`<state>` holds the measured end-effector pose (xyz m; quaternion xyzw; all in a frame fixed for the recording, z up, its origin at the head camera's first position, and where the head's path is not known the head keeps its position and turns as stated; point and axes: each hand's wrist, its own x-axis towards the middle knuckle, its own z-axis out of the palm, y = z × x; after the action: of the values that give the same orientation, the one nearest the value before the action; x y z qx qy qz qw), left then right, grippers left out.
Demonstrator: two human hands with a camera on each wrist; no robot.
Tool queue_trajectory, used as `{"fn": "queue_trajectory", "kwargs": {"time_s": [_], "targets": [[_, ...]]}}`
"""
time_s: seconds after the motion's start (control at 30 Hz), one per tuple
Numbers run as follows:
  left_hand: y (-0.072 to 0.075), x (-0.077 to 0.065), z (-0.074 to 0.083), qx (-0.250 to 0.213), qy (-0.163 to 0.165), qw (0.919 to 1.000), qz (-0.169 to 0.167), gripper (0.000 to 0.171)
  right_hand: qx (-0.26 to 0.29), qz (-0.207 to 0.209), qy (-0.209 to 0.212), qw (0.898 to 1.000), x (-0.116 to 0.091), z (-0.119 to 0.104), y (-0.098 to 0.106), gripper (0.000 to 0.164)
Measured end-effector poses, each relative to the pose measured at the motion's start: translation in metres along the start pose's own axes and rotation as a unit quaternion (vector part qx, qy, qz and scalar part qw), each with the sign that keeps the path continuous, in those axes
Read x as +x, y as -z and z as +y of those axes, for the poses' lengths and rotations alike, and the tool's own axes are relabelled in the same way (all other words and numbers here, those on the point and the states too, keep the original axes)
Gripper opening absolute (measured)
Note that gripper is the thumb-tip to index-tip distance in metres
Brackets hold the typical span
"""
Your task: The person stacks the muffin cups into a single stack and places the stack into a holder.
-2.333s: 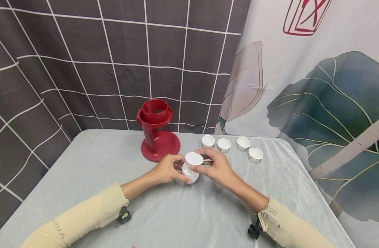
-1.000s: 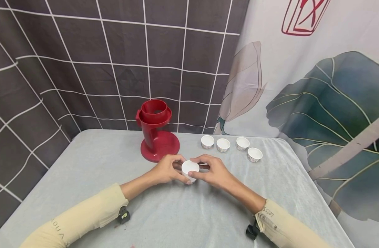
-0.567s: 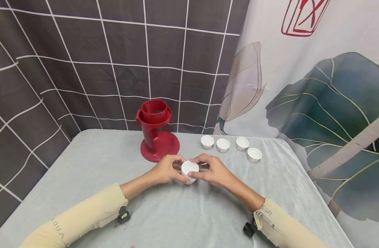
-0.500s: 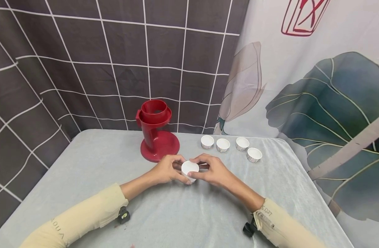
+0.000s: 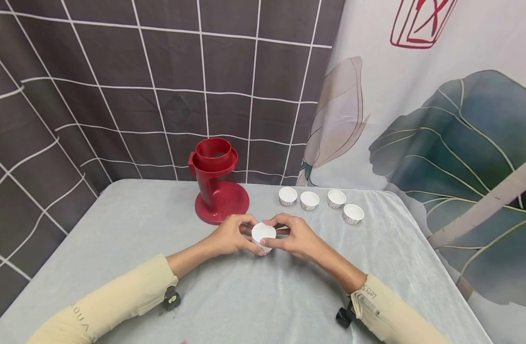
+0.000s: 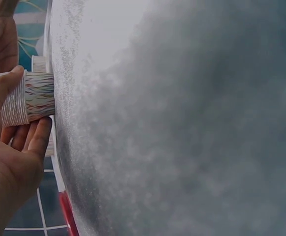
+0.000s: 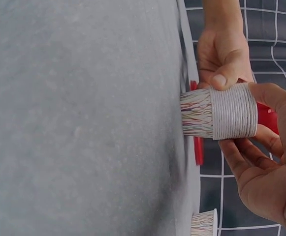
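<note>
A stack of nested white paper baking cups [image 5: 263, 233] stands upright on the table. Its many rims form a ridged white band [image 7: 234, 112] in the right wrist view, and below it shows the lowest cup's wall, printed with coloured wavy lines [image 6: 39, 93]. My left hand [image 5: 234, 234] grips the stack from the left, thumb in front and fingers behind. From the right, my right hand [image 5: 298, 235] holds the upper part near the top rim, its thumb on the near side. Some fingertips are hidden behind the stack.
Several single white paper cups [image 5: 309, 201] stand apart at the back right of the grey cloth-covered table [image 5: 168, 210]. A red plastic stand [image 5: 223, 203] with a round base and a ring-shaped top is at the back, beyond my left hand.
Cups that my right hand held above the stack have come down into it, so one stack now shows. Over the last second both hands have stayed nearly still.
</note>
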<state>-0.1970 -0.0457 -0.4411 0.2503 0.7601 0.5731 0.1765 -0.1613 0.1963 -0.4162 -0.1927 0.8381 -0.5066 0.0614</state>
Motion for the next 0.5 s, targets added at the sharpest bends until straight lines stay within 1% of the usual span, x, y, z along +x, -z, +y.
{"fn": "queue_trajectory", "kwargs": {"time_s": [0.13, 0.33, 0.43, 0.5], "targets": [[0.0004, -0.0007, -0.0006, 0.004, 0.001, 1.0000, 0.003, 0.045, -0.001, -0.004, 0.004, 1.000, 0.0002, -0.0001, 0.0002, 0.037], [-0.0010, -0.0028, -0.0013, 0.006, 0.002, 1.0000, 0.006, 0.053, 0.003, -0.009, 0.000, 1.000, 0.0004, -0.0006, 0.0011, 0.037], [-0.0016, -0.0034, -0.0010, 0.016, -0.002, 0.9999, 0.006, 0.054, -0.003, -0.011, -0.002, 1.000, 0.0000, -0.0012, 0.0022, 0.037], [-0.0021, -0.0034, -0.0004, 0.017, -0.005, 0.9998, 0.004, 0.054, -0.014, -0.012, 0.005, 1.000, 0.0001, -0.0014, 0.0036, 0.036]]}}
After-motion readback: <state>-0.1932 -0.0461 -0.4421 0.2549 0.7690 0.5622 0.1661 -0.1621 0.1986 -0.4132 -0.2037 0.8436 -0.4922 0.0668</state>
